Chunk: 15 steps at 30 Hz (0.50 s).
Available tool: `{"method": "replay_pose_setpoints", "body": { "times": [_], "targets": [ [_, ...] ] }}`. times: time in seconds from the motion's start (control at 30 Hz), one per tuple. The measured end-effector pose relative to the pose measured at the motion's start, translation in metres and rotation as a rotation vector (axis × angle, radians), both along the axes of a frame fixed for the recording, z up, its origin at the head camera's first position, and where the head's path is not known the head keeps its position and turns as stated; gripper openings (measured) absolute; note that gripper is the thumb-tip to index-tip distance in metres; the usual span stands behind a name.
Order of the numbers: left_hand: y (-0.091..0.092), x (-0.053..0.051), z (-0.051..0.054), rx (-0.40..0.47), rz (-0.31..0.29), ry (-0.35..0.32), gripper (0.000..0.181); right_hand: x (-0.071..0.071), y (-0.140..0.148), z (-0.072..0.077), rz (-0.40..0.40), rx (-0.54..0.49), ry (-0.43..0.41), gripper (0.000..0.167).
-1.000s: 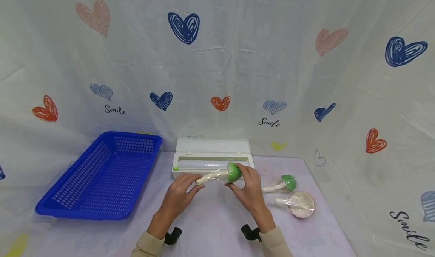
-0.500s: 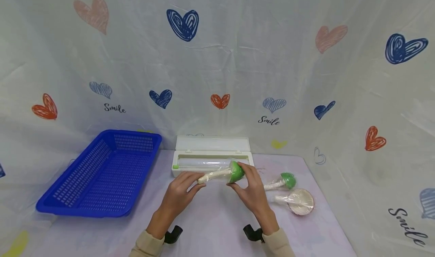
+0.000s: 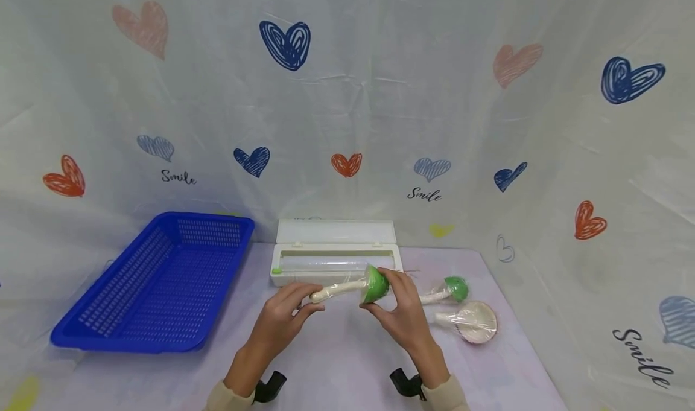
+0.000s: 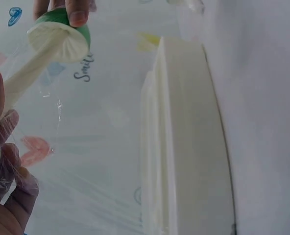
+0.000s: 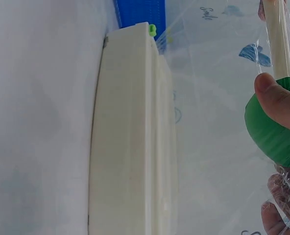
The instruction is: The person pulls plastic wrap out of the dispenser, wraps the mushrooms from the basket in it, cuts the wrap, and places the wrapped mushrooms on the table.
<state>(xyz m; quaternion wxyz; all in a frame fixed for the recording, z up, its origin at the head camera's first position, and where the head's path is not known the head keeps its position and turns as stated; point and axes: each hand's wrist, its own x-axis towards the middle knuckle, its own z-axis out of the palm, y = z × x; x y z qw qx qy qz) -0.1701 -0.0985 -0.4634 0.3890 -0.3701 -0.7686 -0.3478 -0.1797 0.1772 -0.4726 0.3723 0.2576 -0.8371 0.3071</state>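
Observation:
Between both hands, above the table, a toy mushroom (image 3: 347,287) with a green cap and a pale stem is held sideways in clear cling film. My left hand (image 3: 279,317) pinches the stem's end between thumb and fingers. The green cap is gripped by my right hand (image 3: 399,308), its thumb below and fingers over the top. In the left wrist view the pale underside of the mushroom (image 4: 57,41) shows. Loose film clings about the fingers in both wrist views. Behind the hands stands a white cling film dispenser (image 3: 336,276) with its lid raised and a film roll inside.
A blue plastic basket (image 3: 198,332) stands on the left of the table. On the right lie a film-wrapped green mushroom (image 3: 455,288) and another wrapped mushroom (image 3: 476,322) with its pale underside up. A heart-printed curtain (image 3: 336,97) hangs behind and along the sides.
Both hands keep their hold on the mushroom and have come slightly lower in the head view. The mushroom's cap has turned a little. The head view has shifted slightly.

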Motion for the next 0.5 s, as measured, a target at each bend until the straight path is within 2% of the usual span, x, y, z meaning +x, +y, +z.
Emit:
{"method": "replay_pose_setpoints", "body": {
  "times": [0.27, 0.5],
  "targets": [
    [-0.002, 0.008, 0.003, -0.009, 0.019, 0.031, 0.039, 0.012, 0.003, 0.002, 0.036, -0.019, -0.030, 0.084],
    [-0.003, 0.018, 0.001, -0.013, -0.016, -0.034, 0.037, 0.020, 0.006, -0.002, 0.048, -0.008, -0.072, 0.086]
  ]
}}
